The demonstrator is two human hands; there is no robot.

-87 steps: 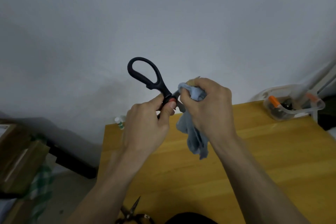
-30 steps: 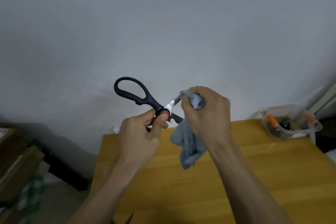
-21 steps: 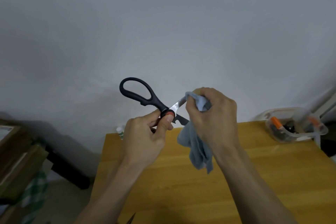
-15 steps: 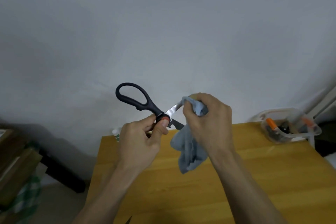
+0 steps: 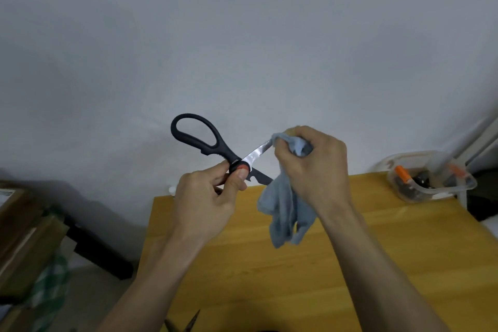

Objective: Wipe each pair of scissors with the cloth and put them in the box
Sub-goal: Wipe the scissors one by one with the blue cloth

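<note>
Since half a second earlier, the right hand (image 5: 312, 167) had drawn the blue cloth (image 5: 287, 210) outward, baring more of the upper blade of the black scissors (image 5: 215, 148), so wiping seemed unfinished. The left hand (image 5: 207, 197) pinched the scissors at the pivot, above the wooden surface (image 5: 363, 264). The clear box (image 5: 431, 183) sat at the far right corner, against a grey wall (image 5: 242, 35).

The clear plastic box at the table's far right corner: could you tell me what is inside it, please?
Through the box wall, orange handles and dark shapes show, probably scissors. A blurred pale object crosses in front of the box, so the count and the box floor cannot be seen.
</note>
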